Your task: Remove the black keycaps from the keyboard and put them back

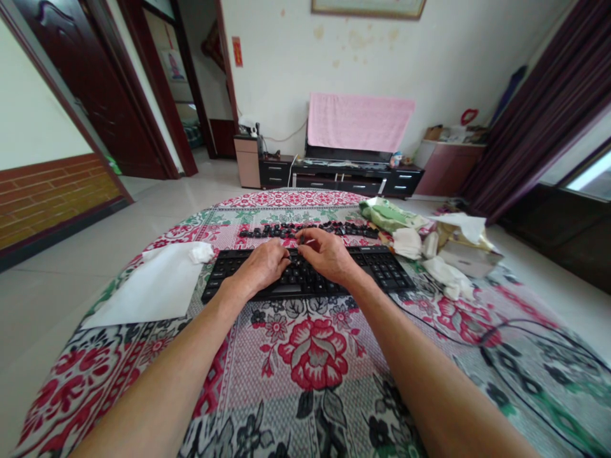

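A black keyboard lies across the patterned tablecloth, with my two hands over its upper middle. My right hand is closed in a pinch, and a small black keycap shows between thumb and forefinger. Close beside it, my left hand rests on the keys with its fingers curled together; whatever they may hold is hidden. Just behind the keyboard, many loose black keycaps lie in a rough band. Part of the keys is covered by my hands.
White paper with a crumpled tissue lies left. To the right are a green cloth, more tissues and an open box. A black cable trails right. Beyond the table stands a low cabinet.
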Demonstrator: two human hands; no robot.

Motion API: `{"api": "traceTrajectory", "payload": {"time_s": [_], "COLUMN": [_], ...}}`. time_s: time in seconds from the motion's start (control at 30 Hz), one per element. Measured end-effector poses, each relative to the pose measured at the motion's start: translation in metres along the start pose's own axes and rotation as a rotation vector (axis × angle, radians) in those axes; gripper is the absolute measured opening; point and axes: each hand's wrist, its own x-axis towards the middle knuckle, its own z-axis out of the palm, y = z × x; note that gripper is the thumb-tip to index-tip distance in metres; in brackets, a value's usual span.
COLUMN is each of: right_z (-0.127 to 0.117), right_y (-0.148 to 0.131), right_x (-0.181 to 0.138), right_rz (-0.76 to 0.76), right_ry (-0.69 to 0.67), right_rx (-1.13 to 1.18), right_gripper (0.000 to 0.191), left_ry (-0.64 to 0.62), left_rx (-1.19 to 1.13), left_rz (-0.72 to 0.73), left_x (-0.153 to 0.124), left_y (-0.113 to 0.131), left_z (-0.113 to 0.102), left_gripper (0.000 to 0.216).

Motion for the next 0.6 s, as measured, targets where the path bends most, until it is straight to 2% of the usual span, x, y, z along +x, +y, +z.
{"api": "traceTrajectory", "payload": {"time_s": [0.3, 0.6], "right_z": [0.0037, 0.0085], "right_y": [0.0015, 0.0033], "right_x": [-0.0004, -0.0002], "right_rz": [0.028, 0.07], "right_ry": [0.013, 0.029], "right_rx": [0.048, 0.236], "right_gripper": [0.022, 0.021], "left_ry": [-0.023, 0.003], "left_rx": [0.065, -0.024], "left_rz": [0.017, 0.005], "left_x": [-0.0002, -0.0005], "left_y": [-0.0019, -0.0021], "left_z": [-0.0013, -0.0032], "left_gripper": [0.02, 0.019]}}
